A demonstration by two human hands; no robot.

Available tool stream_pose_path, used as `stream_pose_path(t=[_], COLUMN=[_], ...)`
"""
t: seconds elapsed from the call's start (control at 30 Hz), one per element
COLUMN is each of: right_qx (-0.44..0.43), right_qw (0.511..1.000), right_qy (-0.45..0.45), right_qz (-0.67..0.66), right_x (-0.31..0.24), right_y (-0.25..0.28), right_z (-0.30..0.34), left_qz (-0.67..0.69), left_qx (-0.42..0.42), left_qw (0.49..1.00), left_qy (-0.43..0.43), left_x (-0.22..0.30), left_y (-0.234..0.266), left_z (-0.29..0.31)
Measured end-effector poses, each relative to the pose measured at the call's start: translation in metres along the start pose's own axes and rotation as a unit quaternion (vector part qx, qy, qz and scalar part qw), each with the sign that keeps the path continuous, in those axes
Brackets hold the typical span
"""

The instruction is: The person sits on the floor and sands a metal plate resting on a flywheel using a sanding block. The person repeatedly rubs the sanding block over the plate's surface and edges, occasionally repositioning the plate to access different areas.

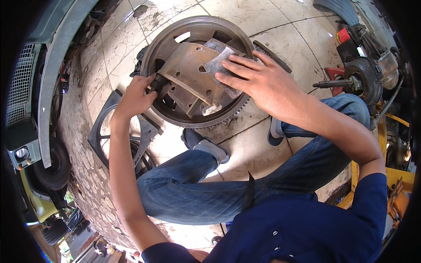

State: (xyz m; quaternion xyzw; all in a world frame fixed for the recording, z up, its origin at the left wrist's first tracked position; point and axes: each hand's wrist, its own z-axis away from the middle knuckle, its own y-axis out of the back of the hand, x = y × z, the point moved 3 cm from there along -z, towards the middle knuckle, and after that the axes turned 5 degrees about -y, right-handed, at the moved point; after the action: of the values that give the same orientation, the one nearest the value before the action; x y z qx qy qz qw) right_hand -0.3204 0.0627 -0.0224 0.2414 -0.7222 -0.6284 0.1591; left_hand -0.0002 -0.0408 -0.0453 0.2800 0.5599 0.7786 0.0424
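A curved, rust-brown brake shoe with several holes lies across a round metal wheel-like ring with a toothed outer edge. My left hand is closed at the shoe's left end, thumb and fingers around a short dark cylindrical piece. My right hand lies with its fingers stretched and spread over a grey, worn sheet like sandpaper, flat on the shoe's right part. The right thumb is hidden. Beneath the shoe, other metal plates show inside the ring.
A dark angular frame with a round opening lies left of the ring. A dark curved strip rests at its right. A motor-like machine with a protruding shaft stands on the right, near a yellow frame. Parked vehicles line the left side.
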Motion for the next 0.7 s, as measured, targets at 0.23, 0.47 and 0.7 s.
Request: stream_pose_path(t=[0.23, 0.47, 0.7], right_qx=[-0.005, 0.011, 0.030], right_qw=[1.000, 1.000, 0.998], right_qy=[0.011, 0.017, 0.022], right_qz=[0.000, -0.015, -0.041], right_x=[0.004, 0.005, 0.003], right_y=[-0.001, -0.003, -0.003], right_z=[0.001, 0.001, 0.001], left_qz=[0.002, -0.021, -0.034], left_qx=[0.001, -0.041, -0.040], left_qw=[1.000, 0.999, 0.999], left_qy=[0.008, -0.018, -0.009], left_x=[-0.001, 0.010, 0.018], left_y=[-0.001, 0.004, 0.006], left_z=[0.000, 0.001, 0.000])
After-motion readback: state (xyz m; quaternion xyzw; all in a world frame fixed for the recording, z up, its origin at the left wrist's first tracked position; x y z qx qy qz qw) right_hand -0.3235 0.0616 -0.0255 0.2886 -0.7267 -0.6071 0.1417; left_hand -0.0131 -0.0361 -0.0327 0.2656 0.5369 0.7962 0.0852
